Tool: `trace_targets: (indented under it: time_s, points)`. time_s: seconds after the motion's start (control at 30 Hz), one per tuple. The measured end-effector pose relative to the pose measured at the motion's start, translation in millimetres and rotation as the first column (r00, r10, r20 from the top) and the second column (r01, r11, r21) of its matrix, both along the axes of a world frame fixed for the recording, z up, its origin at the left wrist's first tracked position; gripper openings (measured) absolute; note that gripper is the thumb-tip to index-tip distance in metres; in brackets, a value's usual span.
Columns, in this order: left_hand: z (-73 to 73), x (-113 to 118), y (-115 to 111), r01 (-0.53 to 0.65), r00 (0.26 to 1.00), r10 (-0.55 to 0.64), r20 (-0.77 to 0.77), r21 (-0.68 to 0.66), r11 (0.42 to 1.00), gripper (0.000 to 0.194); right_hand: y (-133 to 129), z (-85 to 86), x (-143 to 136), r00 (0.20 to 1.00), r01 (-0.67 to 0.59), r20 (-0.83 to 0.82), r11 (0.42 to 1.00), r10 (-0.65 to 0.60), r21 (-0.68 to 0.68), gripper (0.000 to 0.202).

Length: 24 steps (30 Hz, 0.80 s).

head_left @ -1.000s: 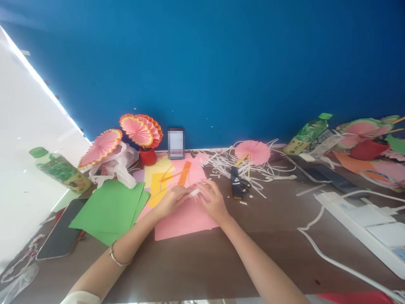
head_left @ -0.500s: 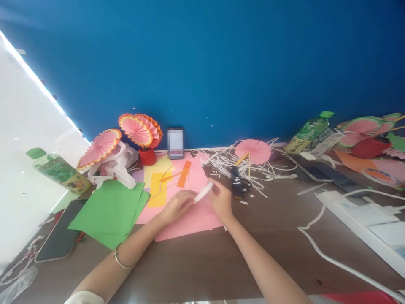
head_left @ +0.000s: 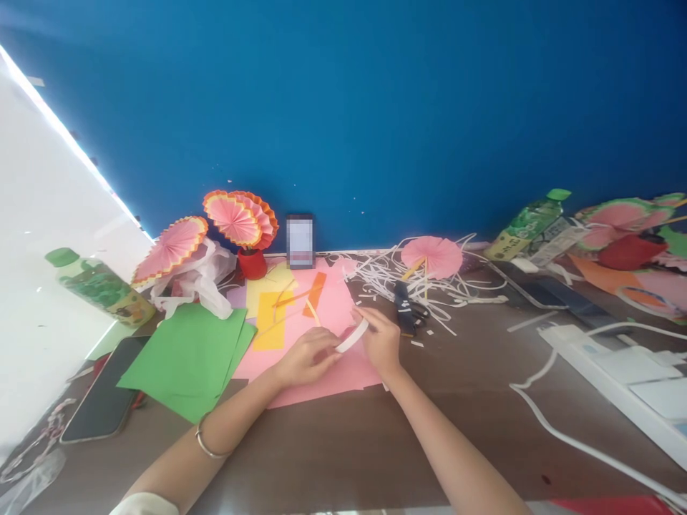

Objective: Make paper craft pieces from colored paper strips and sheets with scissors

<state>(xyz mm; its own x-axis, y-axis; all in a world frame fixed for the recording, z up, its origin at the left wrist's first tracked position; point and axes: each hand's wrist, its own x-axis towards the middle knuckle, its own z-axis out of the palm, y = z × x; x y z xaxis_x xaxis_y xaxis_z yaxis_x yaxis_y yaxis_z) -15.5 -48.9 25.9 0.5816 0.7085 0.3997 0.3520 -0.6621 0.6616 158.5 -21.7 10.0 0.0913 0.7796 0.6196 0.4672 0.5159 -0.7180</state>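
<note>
Strip: white strip (head_left: 353, 337) bows in plain view over pink paper (head_left: 322, 392), a second after fingers nearly hid it, its curve now workable | Hands: left hand (head_left: 308, 355) and right hand (head_left: 382, 341) pinch opposite ends | Nearby: phone (head_left: 300, 242) at 11 o'clock, green paper (head_left: 185, 357) at 9
</note>
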Motion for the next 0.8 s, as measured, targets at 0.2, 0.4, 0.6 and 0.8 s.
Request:
trace_targets:
  time_s: [0.2,0.4,0.6,0.8]
  points:
    - [-1.3,0.0,-0.1,-0.050,0.998,0.051,0.042,-0.035,0.998,0.022,0.7,4.2,-2.4,0.995,-0.028,0.097,1.000,0.029,-0.010,0.033]
    - [-5.8,-3.8,5.2,-0.168,0.983,0.166,0.078,0.021,0.986,0.022,-6.5,11.8,-3.0,0.963,-0.133,0.262,0.955,0.061,0.264,0.030]
    - [-10.8,-5.8,8.1,-0.218,0.974,0.227,-0.026,0.188,0.958,0.025,-7.5,10.5,-0.3,0.923,-0.224,0.372,0.926,0.101,0.303,0.027]
    - [-15.3,-6.6,9.3,-0.242,0.958,0.276,-0.076,0.296,0.924,0.025,-10.0,10.3,-1.2,0.893,-0.243,0.440,0.924,0.094,0.296,0.030]
